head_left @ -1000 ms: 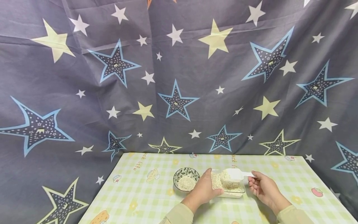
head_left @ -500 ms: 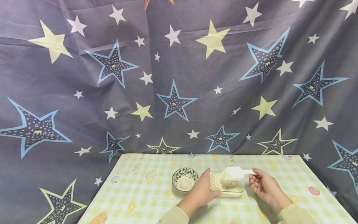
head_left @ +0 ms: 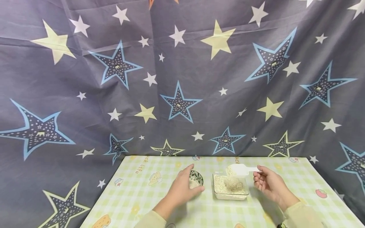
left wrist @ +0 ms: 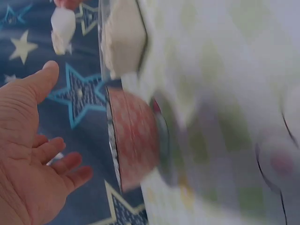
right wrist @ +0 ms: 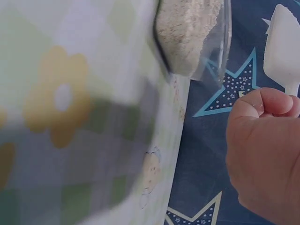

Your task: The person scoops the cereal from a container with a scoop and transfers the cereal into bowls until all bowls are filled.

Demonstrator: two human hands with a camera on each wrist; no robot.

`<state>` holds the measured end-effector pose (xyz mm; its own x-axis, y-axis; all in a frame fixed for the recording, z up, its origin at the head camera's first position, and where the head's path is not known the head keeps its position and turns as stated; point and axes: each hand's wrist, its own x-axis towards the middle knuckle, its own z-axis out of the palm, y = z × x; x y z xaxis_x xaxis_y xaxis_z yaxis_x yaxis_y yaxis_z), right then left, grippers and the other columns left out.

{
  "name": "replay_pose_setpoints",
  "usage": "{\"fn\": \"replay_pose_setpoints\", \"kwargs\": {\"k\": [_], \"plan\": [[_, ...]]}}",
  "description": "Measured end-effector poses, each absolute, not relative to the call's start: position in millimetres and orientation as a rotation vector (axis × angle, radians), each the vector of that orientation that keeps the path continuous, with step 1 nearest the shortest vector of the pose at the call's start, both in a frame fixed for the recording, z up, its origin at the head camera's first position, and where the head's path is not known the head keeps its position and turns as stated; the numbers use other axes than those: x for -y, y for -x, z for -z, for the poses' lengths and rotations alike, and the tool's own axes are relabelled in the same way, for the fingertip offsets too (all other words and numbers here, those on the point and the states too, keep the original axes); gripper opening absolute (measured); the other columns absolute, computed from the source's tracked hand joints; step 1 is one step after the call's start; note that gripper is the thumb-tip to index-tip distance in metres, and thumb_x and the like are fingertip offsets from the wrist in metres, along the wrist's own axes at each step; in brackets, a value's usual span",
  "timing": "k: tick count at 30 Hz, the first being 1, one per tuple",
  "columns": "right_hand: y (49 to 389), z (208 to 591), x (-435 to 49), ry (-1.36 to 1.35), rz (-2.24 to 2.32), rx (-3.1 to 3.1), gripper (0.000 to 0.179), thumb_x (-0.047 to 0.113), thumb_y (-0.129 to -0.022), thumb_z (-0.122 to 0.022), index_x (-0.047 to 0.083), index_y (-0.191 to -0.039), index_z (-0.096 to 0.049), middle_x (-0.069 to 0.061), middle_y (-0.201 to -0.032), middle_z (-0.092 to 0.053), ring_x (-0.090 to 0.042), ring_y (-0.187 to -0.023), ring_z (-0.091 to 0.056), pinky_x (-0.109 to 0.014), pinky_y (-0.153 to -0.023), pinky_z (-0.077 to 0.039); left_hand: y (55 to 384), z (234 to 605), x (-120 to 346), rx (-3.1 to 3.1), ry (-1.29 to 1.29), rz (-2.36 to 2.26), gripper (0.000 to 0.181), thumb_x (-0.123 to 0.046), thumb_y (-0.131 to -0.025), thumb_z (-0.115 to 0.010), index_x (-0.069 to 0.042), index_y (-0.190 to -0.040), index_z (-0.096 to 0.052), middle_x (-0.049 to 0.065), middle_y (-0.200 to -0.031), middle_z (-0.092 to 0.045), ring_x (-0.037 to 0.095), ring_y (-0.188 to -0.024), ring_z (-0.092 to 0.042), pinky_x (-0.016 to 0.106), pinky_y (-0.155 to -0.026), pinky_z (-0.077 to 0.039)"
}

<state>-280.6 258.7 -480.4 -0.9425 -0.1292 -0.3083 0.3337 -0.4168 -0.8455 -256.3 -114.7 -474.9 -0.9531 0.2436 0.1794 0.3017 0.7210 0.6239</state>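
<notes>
My right hand [head_left: 269, 188] pinches the handle of a white scoop [head_left: 241, 169], heaped with pale flakes, above a clear rectangular container [head_left: 231, 198]. That container holds more pale flakes, which look like oats, with a hollow at the right. To its left stands a bowl [head_left: 197, 176], leaf-patterned inside and pinkish outside, with flakes in it. My left hand [head_left: 181, 186] is over the bowl's left side and hides part of it. In the left wrist view, thumb and fingers are spread near the bowl [left wrist: 133, 138], apart from its wall.
A green-and-white checked cloth [head_left: 154, 202] with printed flowers and cartoons covers the table. Behind it hangs a dark curtain [head_left: 182, 69] patterned with stars. The container and bowl stand a short way apart.
My left hand has let go of the container's left side and moved left to the bowl. The right hand holds the scoop in nearly the same place, slightly higher.
</notes>
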Motion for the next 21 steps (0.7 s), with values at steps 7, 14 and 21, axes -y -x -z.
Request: {"fn": "replay_pose_setpoints", "kwargs": {"k": [7, 14, 21], "plan": [[285.5, 471.7, -243.0, -0.222, 2.425, -1.493, 0.031, 0.028, -0.116, -0.041, 0.011, -0.097, -0.059, 0.005, -0.081, -0.067, -0.003, -0.071, -0.06, -0.018, -0.065, -0.056, 259.9, 486.4, 145.9, 2.807, 0.382, 1.025, 0.113, -0.054, -0.078, -0.092, -0.004, -0.164, -0.038, 0.024, -0.16, -0.051, 0.044, -0.147, -0.05, 0.064, -0.121, -0.045], [289.8, 462.9, -207.6, -0.167, 2.41, -1.503, 0.03, 0.026, -0.116, -0.041, 0.009, -0.1, -0.06, 0.005, -0.081, -0.068, -0.003, -0.07, -0.06, -0.016, -0.064, -0.055, 259.6, 499.9, 156.3, 2.836, 0.402, 0.961, 0.118, -0.056, -0.075, -0.093, 0.002, -0.162, -0.038, 0.026, -0.159, -0.052, 0.047, -0.147, -0.049, 0.065, -0.122, -0.043], [291.9, 454.3, -176.4, -0.147, 2.411, -1.511, 0.022, 0.024, -0.115, -0.045, 0.013, -0.1, -0.057, 0.005, -0.079, -0.069, -0.003, -0.069, -0.06, -0.016, -0.064, -0.054, 259.7, 510.2, 160.8, 2.84, 0.373, 1.002, 0.118, -0.054, -0.075, -0.095, 0.004, -0.161, -0.038, 0.028, -0.157, -0.053, 0.049, -0.146, -0.049, 0.069, -0.121, -0.042]]}}
